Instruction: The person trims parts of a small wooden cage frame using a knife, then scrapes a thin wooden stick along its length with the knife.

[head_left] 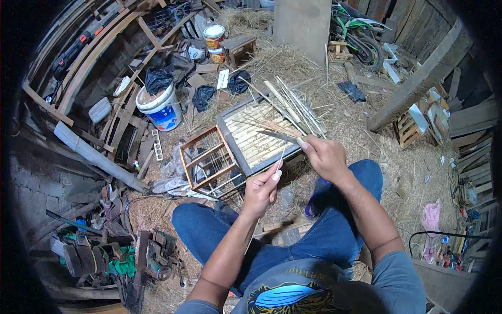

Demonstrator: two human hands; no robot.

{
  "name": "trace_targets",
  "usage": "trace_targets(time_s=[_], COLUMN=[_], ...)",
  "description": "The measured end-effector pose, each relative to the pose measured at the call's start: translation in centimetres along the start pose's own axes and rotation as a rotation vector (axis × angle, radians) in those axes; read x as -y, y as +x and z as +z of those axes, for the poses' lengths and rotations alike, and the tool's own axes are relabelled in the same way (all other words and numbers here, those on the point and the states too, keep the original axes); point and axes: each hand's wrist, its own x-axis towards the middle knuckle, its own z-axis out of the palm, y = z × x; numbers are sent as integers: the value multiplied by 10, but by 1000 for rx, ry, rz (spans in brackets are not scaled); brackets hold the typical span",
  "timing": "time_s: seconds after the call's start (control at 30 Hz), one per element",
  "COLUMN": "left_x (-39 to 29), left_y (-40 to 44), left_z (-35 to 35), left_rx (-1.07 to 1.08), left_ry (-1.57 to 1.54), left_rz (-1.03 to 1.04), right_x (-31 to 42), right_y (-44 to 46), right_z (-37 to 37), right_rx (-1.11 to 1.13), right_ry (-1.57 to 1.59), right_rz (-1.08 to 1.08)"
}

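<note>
My left hand (263,191) is closed around a thin pale strip (283,156) that sticks up from the fingers. To its upper right, my right hand (323,157) grips a knife, whose dark blade (278,136) points left, just above the strip. Below both hands stands a low slatted table (241,131) with a dark frame. A bundle of split bamboo strips (293,107) lies across its upper right part. Against the table's left side is a wooden frame (206,159) with crossbars and thin rods.
A white and blue bucket (163,110) with a black bag stands at the left. A wooden post (413,78) leans at the right. Behind are stacked paint tubs (214,39), a pillar (301,29) and a green motorbike (361,39). Shavings and straw cover the floor.
</note>
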Motion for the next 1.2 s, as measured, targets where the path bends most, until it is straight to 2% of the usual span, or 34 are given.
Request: trace_targets(time_s=[0.03,0.1,0.13,0.17,0.23,0.3,0.37,0.4,0.43,0.5,0.57,0.63,0.7,0.77,0.83,1.03,1.13,1.2], left_x=[0,0,1,1,2,5,4,4,3,-1,-2,-5,-9,-2,0,-12,-15,-11], left_y=[-1,-2,-1,-1,-3,-4,-4,-5,-5,-2,0,-1,-6,-3,-2,4,0,-2], left_z=[3,8,10,13,15,12,10,9,9,10,8,9,12,9,9,16,10,8], left_rx=[-8,-13,-3,7,-1,1,-2,-6,-9,-22,2,30,47,41,31,40,46,26], left_ry=[39,79,106,133,172,179,144,106,104,30,5,-15,-29,-17,-9,-81,-92,-74], left_rz=[12,22,34,43,61,56,45,33,36,-14,-18,-28,-69,-71,-75,-38,-52,-67], right_x=[2,10,17,14,4,5,18,18,18,22,31,22,10,10,28,12,-5,-3], right_y=[1,3,2,4,11,15,10,7,-1,-20,-38,-38,-24,-26,-40,-28,-19,-22], right_z=[7,25,10,12,20,18,4,13,14,14,13,15,3,3,2,10,7,6], right_rx=[0,-146,16,13,90,60,-7,-120,-118,68,30,-30,-33,-66,54,1,-35,12], right_ry=[-2,596,647,646,881,922,571,476,476,196,49,-23,-40,-1,16,24,-136,-120], right_rz=[-1,-14,76,79,241,234,127,-29,-32,16,-191,-196,-43,-75,-260,-254,-68,-79])
